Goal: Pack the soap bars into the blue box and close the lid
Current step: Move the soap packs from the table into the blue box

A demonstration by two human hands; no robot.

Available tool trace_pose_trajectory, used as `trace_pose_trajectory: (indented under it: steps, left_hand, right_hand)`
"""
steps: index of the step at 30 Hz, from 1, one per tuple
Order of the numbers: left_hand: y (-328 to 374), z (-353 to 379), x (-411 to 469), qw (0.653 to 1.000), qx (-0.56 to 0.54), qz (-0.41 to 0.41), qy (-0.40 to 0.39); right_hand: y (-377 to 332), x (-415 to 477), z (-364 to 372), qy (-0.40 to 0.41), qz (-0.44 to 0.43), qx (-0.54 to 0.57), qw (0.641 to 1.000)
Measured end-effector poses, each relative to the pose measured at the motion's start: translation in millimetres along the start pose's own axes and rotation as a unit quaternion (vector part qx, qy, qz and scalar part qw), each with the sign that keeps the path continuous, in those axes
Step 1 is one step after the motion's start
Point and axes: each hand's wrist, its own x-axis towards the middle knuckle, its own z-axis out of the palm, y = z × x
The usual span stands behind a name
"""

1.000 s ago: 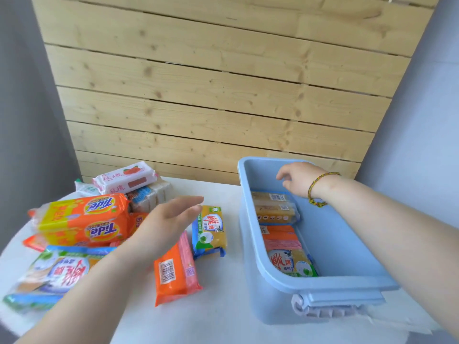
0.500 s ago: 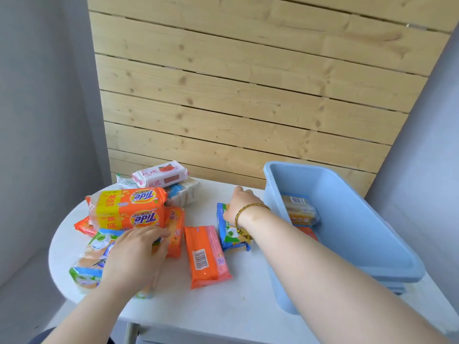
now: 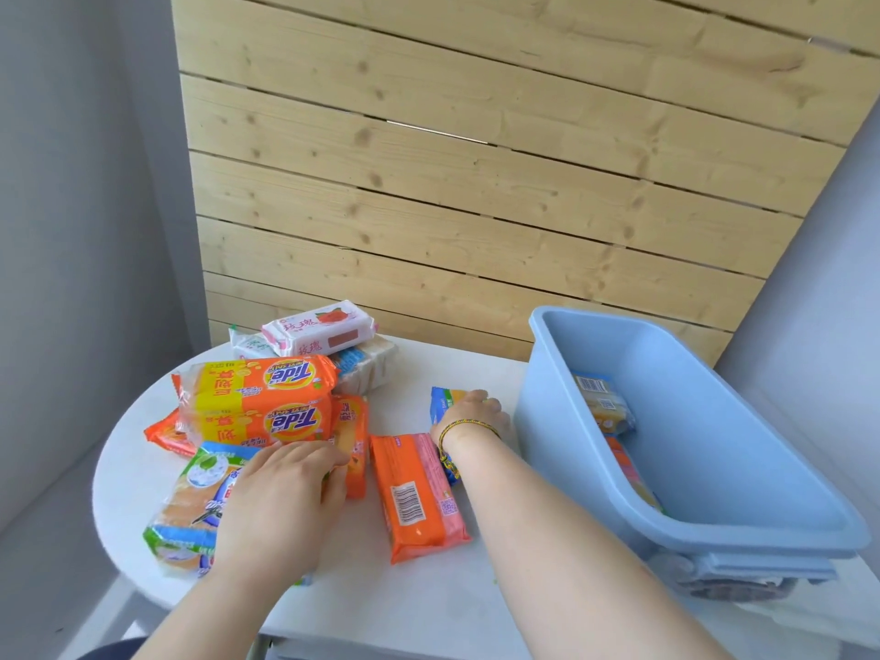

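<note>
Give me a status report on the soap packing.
Right hand grips blue-and-yellow soap bar beside blue box. Left hand on green-and-blue soap pack, grip unclear. Box open, few bars inside. Nothing between bar and box.

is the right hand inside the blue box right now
No, the right hand rests on a blue and yellow soap pack on the table, outside the blue box.

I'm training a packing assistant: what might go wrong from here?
The left hand grips a narrow orange soap pack lying against the Tide double pack; pulling it may topple that pile. The green-and-blue soap pack beneath that hand sits at the table edge and might slide off. The right hand's blue-and-yellow soap pack may catch the blue box rim.
</note>
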Motion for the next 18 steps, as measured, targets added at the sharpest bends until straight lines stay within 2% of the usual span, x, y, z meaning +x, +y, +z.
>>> trace_pose_trajectory:
  steps: [5, 8, 12, 15, 18]
  left_hand:
    - [0.2, -2.5, 0.5, 1.000, 0.002, -0.009, -0.001]
    - [-1.3, -0.5, -0.1, 1.000, -0.007, -0.015, -0.010]
    - [-1.5, 1.6, -0.1, 0.997, -0.057, -0.054, -0.016]
    - [1.9, 3.6, -0.3, 0.997, -0.067, -0.034, 0.005]
    - [18.8, 7.4, 0.3, 0.996, -0.085, -0.012, 0.019]
  right_hand:
    - [3.0, 2.9, -4.9, -0.033, 0.026, 0.061, 0.997]
    - [-0.1, -3.9, -11.0, -0.025, 0.029, 0.123, 0.992]
    - [-11.4, -25.7, -42.4, 0.028, -0.043, 0.190, 0.980]
    - [-13.6, -45.1, -80.2, 0.041, -0.117, 0.247, 0.961]
    - [-0.9, -64.1, -119.3, 0.036, -0.216, 0.236, 0.947]
